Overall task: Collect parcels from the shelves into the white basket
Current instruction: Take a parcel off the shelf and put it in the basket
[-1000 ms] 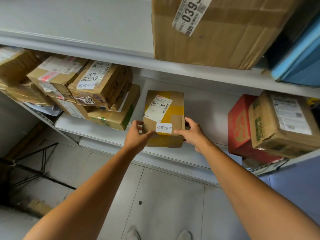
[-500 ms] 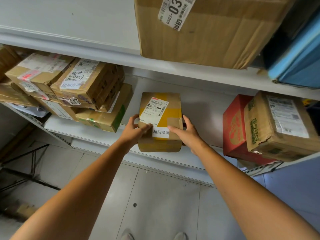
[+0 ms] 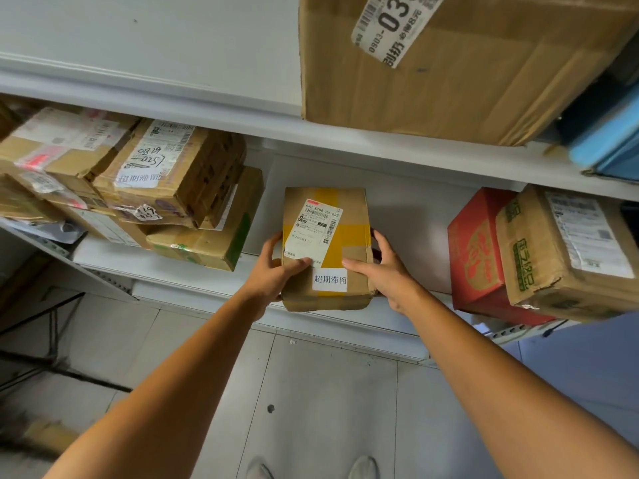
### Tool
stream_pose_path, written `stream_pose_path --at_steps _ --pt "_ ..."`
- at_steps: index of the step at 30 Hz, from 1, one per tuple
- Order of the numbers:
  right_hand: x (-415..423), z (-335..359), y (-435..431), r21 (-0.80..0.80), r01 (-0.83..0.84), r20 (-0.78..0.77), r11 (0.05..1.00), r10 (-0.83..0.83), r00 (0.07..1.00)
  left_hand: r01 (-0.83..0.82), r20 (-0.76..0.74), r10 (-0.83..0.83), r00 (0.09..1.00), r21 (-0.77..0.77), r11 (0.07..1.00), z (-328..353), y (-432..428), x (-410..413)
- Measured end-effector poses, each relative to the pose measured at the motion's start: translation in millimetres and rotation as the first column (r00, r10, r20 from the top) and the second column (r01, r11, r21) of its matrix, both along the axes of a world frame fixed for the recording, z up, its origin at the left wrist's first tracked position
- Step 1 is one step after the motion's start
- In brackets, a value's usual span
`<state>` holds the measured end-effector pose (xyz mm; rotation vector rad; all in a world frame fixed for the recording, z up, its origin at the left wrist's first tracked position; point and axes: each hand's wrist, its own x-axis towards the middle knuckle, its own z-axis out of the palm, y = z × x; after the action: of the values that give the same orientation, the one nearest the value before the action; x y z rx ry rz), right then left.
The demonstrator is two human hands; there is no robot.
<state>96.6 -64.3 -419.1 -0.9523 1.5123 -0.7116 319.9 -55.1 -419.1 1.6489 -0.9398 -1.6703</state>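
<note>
Shelving: I am facing a white metal shelf unit (image 3: pixel 408 236), looking down over its two levels to a pale tiled floor (image 3: pixel 311 392).
Upper level: a large brown cardboard box (image 3: pixel 449 81) with a white numbered label is sitting there, overhanging the front edge.
Left pile: a stack of brown taped cardboard parcels (image 3: pixel 166 174) is leaning on the lower shelf, well apart from my hands.
Right side: a brown cardboard box with green print (image 3: pixel 567 250) is pressing against a red printed carton (image 3: pixel 473 250) on the lower shelf.
Task parcel: the small brown cardboard parcel crossed with yellow tape (image 3: pixel 345 243) is lying in the open middle of the lower shelf, its near end sticking out past the lip; I cannot tell whether it is resting or lifted.
Left hand (image 3: pixel 276 271): I am gripping the parcel's left side, thumb lying over the top by the shipping label.
Right hand (image 3: pixel 387 271): I am gripping the right side, thumb on top, fingers wrapping round the far edge.
Sticker: a white rectangular sticker with black characters (image 3: pixel 329 280) is showing between my thumbs.
</note>
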Motion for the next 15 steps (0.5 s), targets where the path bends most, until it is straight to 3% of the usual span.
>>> stream_pose_path --at_steps 9,15 --pt "12.0 2.7 39.1 0.011 0.070 0.005 0.998 -0.070 0.998 0.050 -0.001 -0.050 0.999 -0.013 0.999 6.7 26.8 8.3" --pt "14.6 14.8 69.3 0.017 -0.012 -0.008 1.000 0.012 1.000 -0.004 0.005 0.004 1.000 -0.009 1.000 16.2 71.9 13.5"
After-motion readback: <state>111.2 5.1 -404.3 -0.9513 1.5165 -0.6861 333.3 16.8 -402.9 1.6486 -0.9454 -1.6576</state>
